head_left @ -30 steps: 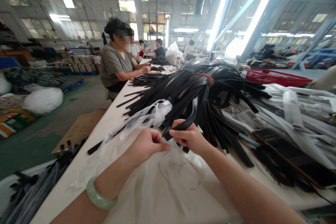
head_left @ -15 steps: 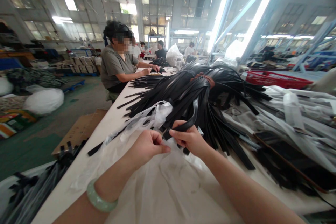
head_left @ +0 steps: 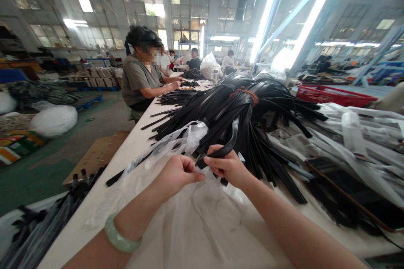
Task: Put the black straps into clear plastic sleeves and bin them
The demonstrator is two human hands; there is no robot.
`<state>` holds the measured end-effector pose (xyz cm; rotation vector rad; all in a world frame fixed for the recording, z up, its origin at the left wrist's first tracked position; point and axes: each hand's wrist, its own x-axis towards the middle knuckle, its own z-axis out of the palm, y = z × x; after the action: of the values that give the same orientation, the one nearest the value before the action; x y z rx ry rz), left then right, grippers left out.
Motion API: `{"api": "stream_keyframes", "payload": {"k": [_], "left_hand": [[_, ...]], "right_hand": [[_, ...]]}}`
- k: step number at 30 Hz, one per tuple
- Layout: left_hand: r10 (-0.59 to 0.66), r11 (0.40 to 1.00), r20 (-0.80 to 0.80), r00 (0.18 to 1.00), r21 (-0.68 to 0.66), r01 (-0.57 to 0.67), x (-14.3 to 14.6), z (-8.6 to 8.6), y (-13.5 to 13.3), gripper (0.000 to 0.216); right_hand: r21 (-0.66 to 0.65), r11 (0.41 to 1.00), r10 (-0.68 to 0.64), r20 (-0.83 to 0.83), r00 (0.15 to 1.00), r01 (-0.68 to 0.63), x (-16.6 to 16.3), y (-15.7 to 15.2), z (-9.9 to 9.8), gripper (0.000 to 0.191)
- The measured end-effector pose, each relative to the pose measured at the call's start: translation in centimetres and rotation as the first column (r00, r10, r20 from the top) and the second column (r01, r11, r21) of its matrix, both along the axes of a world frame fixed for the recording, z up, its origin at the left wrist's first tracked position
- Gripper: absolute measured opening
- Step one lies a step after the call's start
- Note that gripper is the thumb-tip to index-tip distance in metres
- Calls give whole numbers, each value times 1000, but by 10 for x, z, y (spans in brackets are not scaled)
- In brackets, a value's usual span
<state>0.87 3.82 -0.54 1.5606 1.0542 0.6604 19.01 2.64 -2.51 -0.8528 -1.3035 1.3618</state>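
Note:
Close together over the table, my two hands work at the end of a black strap (head_left: 234, 132). My right hand (head_left: 229, 166) is closed around that strap near its tip. With thumb and fingers pinched, my left hand (head_left: 178, 172) holds the thin clear plastic sleeve (head_left: 210, 176), which sits at the strap's end and trails down over the tabletop. Whether the strap's tip is inside the sleeve I cannot tell. Just beyond my hands lies a large bundle of black straps (head_left: 217, 105), tied with a brown band (head_left: 248, 94).
More clear plastic sleeves (head_left: 353, 134) and a dark phone-like slab (head_left: 353, 189) lie at right. A red basket (head_left: 334, 94) stands behind them. Sleeved straps fill a white bin (head_left: 9, 218) at lower left. A co-worker (head_left: 140, 75) sits along the table's left edge (head_left: 126, 147).
My hands, the strap and the sleeve have hardly moved. The co-worker's far hand has drawn back toward the nearer one.

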Motion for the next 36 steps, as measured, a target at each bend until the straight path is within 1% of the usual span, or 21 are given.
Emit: {"api": "stream_keyframes", "payload": {"k": [3,7,15,22,28,36], "left_hand": [[-7,1000,-8,1000,8,7,0,-2,1,36],[-13,1000,-14,1000,17,13,-1,-4,2,36],[-23,1000,-31,999,19,23,-1,-4,1,36],[-11,1000,-7,1000,6,11,0,-2,0,35],[-19,1000,-3,1000,5,19,0,-1,-1,32],[-20,1000,-4,1000,9,20,-1,-6,3,35]], "right_hand": [[15,1000,2,-25,1000,-2,-1,0,0,31],[2,1000,1,-25,1000,-1,-1,0,0,33],[-2,1000,-17,12,1000,17,-2,0,1,34],[-11,1000,-7,-7,1000,7,-3,-1,1,32],[-3,999,-40,1,999,40,-4,-1,2,32],[8,998,-69,-10,998,69,-4,-2,2,32]]}}
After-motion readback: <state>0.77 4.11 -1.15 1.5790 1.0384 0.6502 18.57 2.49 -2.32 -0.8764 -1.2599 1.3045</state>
